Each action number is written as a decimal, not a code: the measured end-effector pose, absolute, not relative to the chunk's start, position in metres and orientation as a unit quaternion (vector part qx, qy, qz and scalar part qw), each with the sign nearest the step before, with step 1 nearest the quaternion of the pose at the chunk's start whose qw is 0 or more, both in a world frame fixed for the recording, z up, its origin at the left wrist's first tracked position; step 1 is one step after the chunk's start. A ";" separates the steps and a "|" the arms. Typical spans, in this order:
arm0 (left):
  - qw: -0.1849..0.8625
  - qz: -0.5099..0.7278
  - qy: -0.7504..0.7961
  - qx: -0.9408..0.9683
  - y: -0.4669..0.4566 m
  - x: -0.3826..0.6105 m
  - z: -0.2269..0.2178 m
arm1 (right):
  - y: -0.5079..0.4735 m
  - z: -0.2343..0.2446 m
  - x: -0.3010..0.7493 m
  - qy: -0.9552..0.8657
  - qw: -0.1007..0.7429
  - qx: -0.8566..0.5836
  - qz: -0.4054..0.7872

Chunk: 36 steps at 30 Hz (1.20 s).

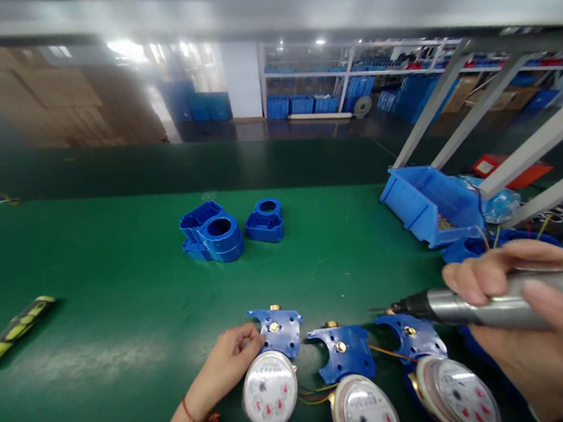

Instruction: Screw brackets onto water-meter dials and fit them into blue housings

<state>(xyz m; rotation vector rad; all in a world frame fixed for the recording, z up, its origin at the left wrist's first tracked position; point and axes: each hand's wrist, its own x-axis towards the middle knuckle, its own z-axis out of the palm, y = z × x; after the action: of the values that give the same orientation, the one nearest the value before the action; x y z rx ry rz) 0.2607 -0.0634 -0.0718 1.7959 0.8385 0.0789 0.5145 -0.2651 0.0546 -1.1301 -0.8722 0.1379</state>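
Note:
My right hand [534, 318] is wrapped round a grey electric screwdriver [472, 304], whose thin bit points left above the rightmost blue bracket plate [415, 336]. My left hand [234, 357] has its fingers curled against the left edge of another blue bracket plate [285, 331], gripping it. Below that plate lies a round water meter [270, 390] with a white dial and a brass end. A second water meter [365, 411] sits under the middle blue plate [346, 350], with thin coloured wires beside it. Nearest the screwdriver is a third water meter [464, 393].
Two blue plastic housings [221, 234] [266, 222] stand farther back on the green table [131, 267]. At the right is a blue bin [426, 202] with small parts, beside slanted grey posts [432, 114]. A yellow-black cutter-like tool [15, 329] lies at left.

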 end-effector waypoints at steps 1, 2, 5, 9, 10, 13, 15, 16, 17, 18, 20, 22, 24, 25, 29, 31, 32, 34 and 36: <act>0.545 0.030 0.353 0.760 -0.063 0.260 -0.074 | -0.256 0.054 0.516 -0.402 0.769 -0.488 0.097; 0.544 0.027 0.350 0.762 -0.062 0.259 -0.076 | -0.247 0.052 0.519 -0.414 0.778 -0.458 0.115; 0.538 0.015 0.340 0.771 -0.061 0.259 -0.078 | -0.222 0.034 0.534 -0.439 0.776 -0.439 0.111; 0.522 0.000 0.345 0.780 -0.061 0.261 -0.075 | -0.197 0.006 0.558 -0.444 0.761 -0.465 0.084; 0.519 -0.004 0.348 0.780 -0.061 0.262 -0.074 | -0.192 0.000 0.563 -0.444 0.758 -0.472 0.077; 0.517 -0.009 0.353 0.780 -0.063 0.263 -0.073 | -0.182 -0.009 0.570 -0.444 0.747 -0.491 0.060; 0.515 -0.010 0.353 0.781 -0.064 0.263 -0.073 | -0.178 -0.012 0.571 -0.445 0.739 -0.503 0.057; 0.512 -0.011 0.354 0.783 -0.064 0.263 -0.073 | -0.177 -0.013 0.571 -0.444 0.736 -0.507 0.056; 0.507 -0.013 0.356 0.785 -0.064 0.263 -0.072 | -0.176 -0.014 0.571 -0.443 0.735 -0.511 0.055; 0.501 -0.013 0.359 0.788 -0.063 0.263 -0.072 | -0.175 -0.014 0.571 -0.441 0.734 -0.514 0.054; 0.487 -0.012 0.366 0.793 -0.063 0.263 -0.070 | -0.173 -0.015 0.571 -0.436 0.733 -0.519 0.051; 0.479 -0.011 0.371 0.795 -0.064 0.264 -0.068 | -0.171 -0.016 0.572 -0.434 0.732 -0.523 0.049; 0.476 -0.008 0.373 0.796 -0.066 0.264 -0.065 | -0.170 -0.017 0.573 -0.432 0.731 -0.525 0.047; 0.475 -0.009 0.374 0.796 -0.067 0.265 -0.064 | -0.170 -0.017 0.573 -0.432 0.731 -0.527 0.046; 0.463 -0.010 0.375 0.803 -0.070 0.265 -0.059 | -0.169 -0.020 0.573 -0.428 0.734 -0.525 0.048; 0.450 -0.008 0.373 0.812 -0.068 0.261 -0.058 | -0.169 -0.020 0.573 -0.424 0.742 -0.518 0.049; 0.433 0.001 0.378 0.818 -0.067 0.258 -0.059 | -0.170 -0.018 0.573 -0.421 0.747 -0.512 0.049; 0.362 0.061 0.403 0.838 -0.065 0.251 -0.058 | -0.173 -0.012 0.570 -0.411 0.765 -0.494 0.048; 0.246 0.170 0.411 0.861 -0.068 0.245 -0.054 | -0.179 0.001 0.563 -0.397 0.787 -0.469 0.052</act>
<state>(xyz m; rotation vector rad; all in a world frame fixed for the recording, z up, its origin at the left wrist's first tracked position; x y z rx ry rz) 0.2452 -0.0677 -0.0541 2.3494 1.1211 0.4643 0.5629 -0.1786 0.0008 -1.0110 -0.8566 0.1115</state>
